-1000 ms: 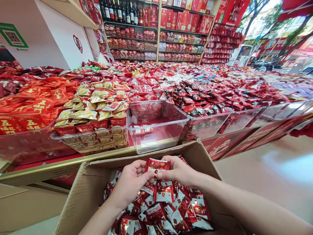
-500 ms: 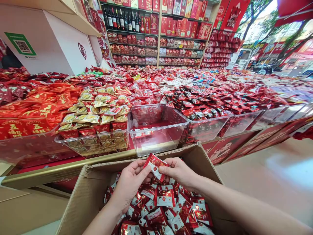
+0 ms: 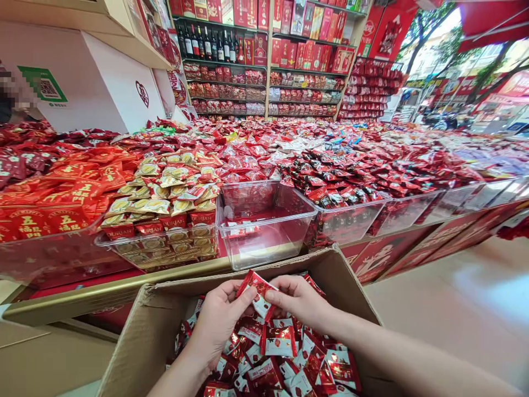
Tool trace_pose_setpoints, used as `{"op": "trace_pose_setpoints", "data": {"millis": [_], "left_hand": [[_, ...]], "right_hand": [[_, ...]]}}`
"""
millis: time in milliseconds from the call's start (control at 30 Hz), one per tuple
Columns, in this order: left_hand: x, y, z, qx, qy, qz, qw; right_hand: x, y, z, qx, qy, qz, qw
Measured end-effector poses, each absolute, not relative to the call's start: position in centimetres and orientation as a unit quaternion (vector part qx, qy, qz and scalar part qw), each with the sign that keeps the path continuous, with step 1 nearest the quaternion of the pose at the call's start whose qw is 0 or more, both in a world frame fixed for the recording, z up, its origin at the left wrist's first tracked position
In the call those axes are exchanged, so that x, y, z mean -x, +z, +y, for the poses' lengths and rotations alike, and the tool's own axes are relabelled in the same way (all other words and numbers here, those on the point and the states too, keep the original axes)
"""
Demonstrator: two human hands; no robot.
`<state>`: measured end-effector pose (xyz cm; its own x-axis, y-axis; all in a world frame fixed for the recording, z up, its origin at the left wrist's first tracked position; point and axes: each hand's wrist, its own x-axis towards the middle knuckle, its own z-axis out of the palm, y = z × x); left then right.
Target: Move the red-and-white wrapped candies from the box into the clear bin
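Between my two hands is a red and white candy packet [image 3: 259, 295], tilted, its printed side facing up. The thumb and fingers of my left hand [image 3: 221, 311] pinch its left side. My right hand [image 3: 300, 298] pinches its right side, thumb on top. Both hands are over an open cardboard box [image 3: 128, 336], inside its far wall. Below them, loose packets [image 3: 279, 341] of the same red and white kind fill the box. A clear plastic bin [image 3: 268, 237] stands just past the box, with a few packets [image 3: 243, 227] at its left side.
Left of that bin, durian packets [image 3: 165, 207] are stacked high, beside orange-red packets [image 3: 61, 204]. Dark red packets [image 3: 343, 176] heap in bins to the right. A gold counter edge [image 3: 103, 292] runs behind the box. Shelves with bottles [image 3: 206, 44] stand at the back.
Both hands have lowered slightly with the candy packet still between them. The whole scene has shifted a little as the camera tilted. A blurred patch now shows at the far left edge.
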<state>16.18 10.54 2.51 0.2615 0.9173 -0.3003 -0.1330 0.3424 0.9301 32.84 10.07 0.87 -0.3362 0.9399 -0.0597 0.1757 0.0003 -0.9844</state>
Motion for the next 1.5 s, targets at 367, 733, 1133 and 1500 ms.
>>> {"op": "trace_pose_setpoints", "data": {"millis": [367, 733, 1133, 1500], "left_hand": [[-15.5, 4.3, 10.6, -0.378, 0.403, 0.438, 0.709], [-15.8, 2.5, 10.2, -0.484, 0.27, 0.47, 0.687], [-15.4, 1.4, 9.7, -0.544, 0.239, 0.454, 0.664], [-15.3, 0.6, 10.0, -0.59, 0.196, 0.453, 0.639]], "right_hand": [[-34.6, 5.7, 9.3, 0.266, -0.098, -0.909, 0.304], [-32.8, 14.9, 23.6, 0.469, -0.035, -0.882, -0.021], [-31.8, 9.8, 27.7, 0.464, 0.09, -0.879, -0.061], [-30.7, 10.7, 29.5, 0.492, 0.115, -0.858, -0.091]]}}
